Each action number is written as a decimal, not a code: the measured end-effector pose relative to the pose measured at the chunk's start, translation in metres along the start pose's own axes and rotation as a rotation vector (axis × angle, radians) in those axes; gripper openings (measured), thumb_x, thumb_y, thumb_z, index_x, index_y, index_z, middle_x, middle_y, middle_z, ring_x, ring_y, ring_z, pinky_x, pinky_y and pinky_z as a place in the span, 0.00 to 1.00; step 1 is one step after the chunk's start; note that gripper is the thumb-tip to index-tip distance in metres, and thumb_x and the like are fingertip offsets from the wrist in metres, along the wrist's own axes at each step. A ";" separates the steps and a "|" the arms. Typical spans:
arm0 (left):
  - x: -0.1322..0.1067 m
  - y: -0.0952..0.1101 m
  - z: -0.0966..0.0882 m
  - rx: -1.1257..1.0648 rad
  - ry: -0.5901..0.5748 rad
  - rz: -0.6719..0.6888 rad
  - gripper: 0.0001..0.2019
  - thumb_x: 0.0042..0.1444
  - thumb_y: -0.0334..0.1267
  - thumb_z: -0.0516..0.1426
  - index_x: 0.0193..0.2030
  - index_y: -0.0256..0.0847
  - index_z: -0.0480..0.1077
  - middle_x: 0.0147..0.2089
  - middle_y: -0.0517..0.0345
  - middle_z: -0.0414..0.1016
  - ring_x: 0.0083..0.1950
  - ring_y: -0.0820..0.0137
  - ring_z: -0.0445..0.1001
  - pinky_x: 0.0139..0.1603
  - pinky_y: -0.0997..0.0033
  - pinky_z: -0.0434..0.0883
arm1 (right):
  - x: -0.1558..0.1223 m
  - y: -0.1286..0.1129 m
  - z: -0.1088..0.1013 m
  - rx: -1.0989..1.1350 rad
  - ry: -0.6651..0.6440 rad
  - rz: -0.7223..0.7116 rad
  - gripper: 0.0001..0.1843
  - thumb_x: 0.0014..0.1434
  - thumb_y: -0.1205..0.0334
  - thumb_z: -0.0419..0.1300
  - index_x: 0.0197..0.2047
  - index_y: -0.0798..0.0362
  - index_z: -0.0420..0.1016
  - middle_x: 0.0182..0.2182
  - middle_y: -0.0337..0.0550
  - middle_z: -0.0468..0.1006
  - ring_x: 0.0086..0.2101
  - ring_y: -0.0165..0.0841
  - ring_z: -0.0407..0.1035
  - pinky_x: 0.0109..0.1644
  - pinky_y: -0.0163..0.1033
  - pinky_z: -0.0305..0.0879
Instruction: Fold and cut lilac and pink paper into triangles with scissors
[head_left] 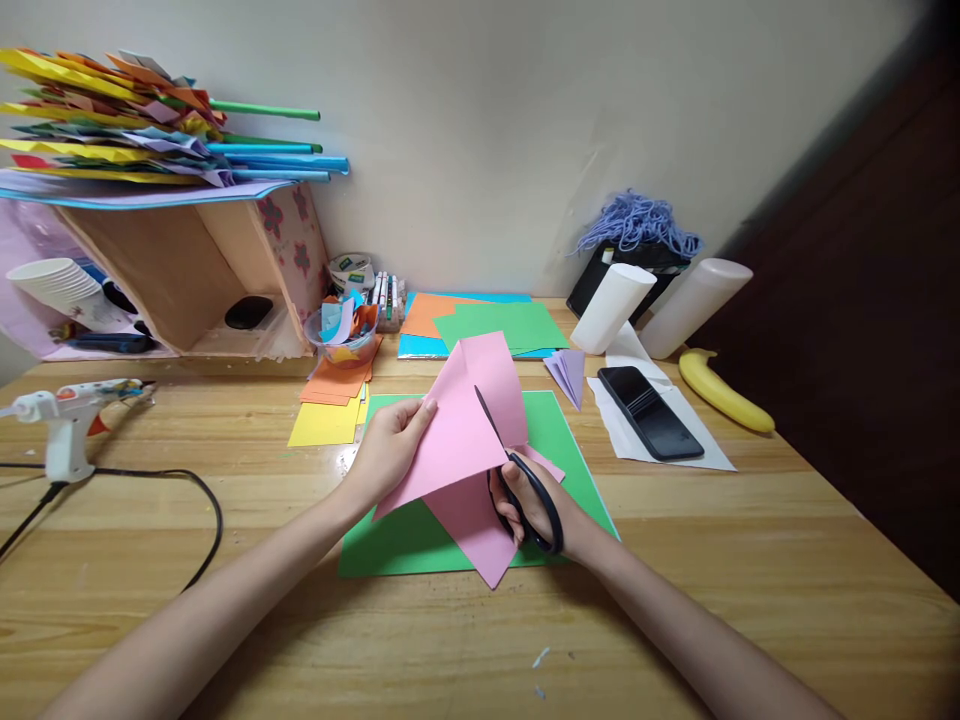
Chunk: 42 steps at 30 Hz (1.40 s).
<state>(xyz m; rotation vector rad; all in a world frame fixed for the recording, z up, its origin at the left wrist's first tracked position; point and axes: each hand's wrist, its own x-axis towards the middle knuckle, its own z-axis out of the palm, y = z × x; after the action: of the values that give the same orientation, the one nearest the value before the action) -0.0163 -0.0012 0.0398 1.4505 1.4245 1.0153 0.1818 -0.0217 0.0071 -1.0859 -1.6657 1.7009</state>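
My left hand [391,440] pinches the left edge of a pink sheet of paper [442,430], thumb on top, and holds it raised. In my right hand [536,505] are black-handled scissors [553,520], fingers through the loops. Their dark blade lies across the pink sheet, and the paper beyond it curls up to the right. Beneath, more pink paper [480,525] rests on a green sheet [397,545] on the table. Part of the scissors is hidden behind the paper.
Left lies a white glue gun [64,425] with a black cord. Behind are orange and yellow paper pieces [326,422], a tub of scraps [345,340] and green paper [517,325]. At right are a folded purple paper [568,375], a phone [651,412], a banana [724,395] and white rolls [613,308].
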 end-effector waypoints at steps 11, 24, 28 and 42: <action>0.002 0.000 -0.001 0.012 0.002 -0.024 0.20 0.54 0.53 0.50 0.26 0.37 0.64 0.24 0.63 0.61 0.25 0.75 0.57 0.23 0.77 0.54 | 0.003 -0.003 0.000 -0.034 0.041 0.012 0.31 0.46 0.28 0.45 0.27 0.51 0.53 0.13 0.26 0.55 0.10 0.22 0.53 0.11 0.28 0.53; 0.012 -0.005 -0.013 0.130 0.094 0.035 0.19 0.54 0.51 0.49 0.23 0.37 0.61 0.22 0.64 0.58 0.25 0.76 0.55 0.23 0.78 0.52 | 0.006 -0.019 0.018 0.126 -0.158 0.134 0.38 0.44 0.23 0.33 0.19 0.53 0.56 0.12 0.32 0.57 0.12 0.24 0.57 0.16 0.31 0.56; 0.011 0.000 -0.017 0.108 0.068 0.024 0.18 0.54 0.51 0.50 0.23 0.37 0.60 0.22 0.64 0.57 0.24 0.76 0.55 0.23 0.77 0.52 | 0.016 -0.025 0.024 0.133 -0.139 0.157 0.40 0.47 0.25 0.30 0.15 0.53 0.58 0.10 0.35 0.59 0.13 0.26 0.59 0.19 0.33 0.58; 0.010 0.005 -0.019 0.105 0.041 0.000 0.18 0.53 0.51 0.50 0.23 0.37 0.62 0.21 0.63 0.59 0.24 0.75 0.57 0.22 0.78 0.52 | 0.023 -0.012 0.028 0.055 -0.027 0.033 0.37 0.46 0.25 0.35 0.16 0.52 0.55 0.10 0.33 0.57 0.11 0.24 0.58 0.15 0.30 0.58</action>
<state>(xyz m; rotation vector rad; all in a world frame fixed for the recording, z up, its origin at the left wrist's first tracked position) -0.0327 0.0096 0.0507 1.5124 1.5276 0.9880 0.1439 -0.0174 0.0123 -1.0751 -1.6162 1.7791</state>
